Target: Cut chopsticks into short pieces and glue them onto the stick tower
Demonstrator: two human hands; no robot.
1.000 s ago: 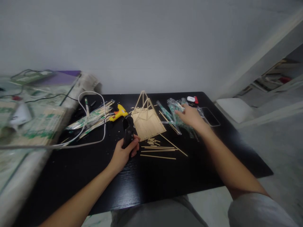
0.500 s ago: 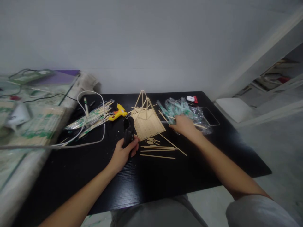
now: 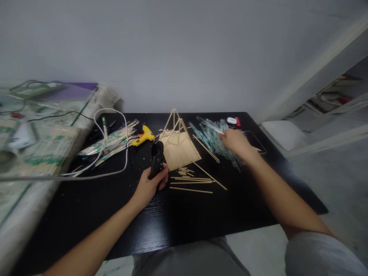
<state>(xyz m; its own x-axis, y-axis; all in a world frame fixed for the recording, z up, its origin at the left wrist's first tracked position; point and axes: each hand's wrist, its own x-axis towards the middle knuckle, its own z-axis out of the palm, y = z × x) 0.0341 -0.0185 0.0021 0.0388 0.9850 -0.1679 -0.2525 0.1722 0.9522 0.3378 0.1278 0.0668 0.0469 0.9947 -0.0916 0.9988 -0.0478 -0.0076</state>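
My left hand (image 3: 151, 183) is closed around a black hand tool (image 3: 156, 157) that looks like a cutter; its jaws are too dark to make out. Just beyond it is a flat panel of wooden sticks (image 3: 179, 151) with a thin stick frame (image 3: 176, 122) rising to a point. To the right, my right hand (image 3: 235, 140) grips a thin wooden stick (image 3: 219, 132), whose far end shows past the wrist. Under this hand lie clear and green plastic wrappers (image 3: 209, 138). Short cut pieces (image 3: 185, 171) and several loose sticks (image 3: 191, 190) lie in front of the panel.
A yellow glue gun (image 3: 144, 135) and wrapped stick bundles (image 3: 115, 141) lie left of the panel, near a looped white cable (image 3: 126, 153). At the back right are a white case (image 3: 231, 120), a red object (image 3: 238, 121) and a phone-like slab (image 3: 255, 142).
My right hand has moved right and away from me with the stick. The wrappers beneath it have shifted and lie flatter. My left hand stays in place with the black tool.
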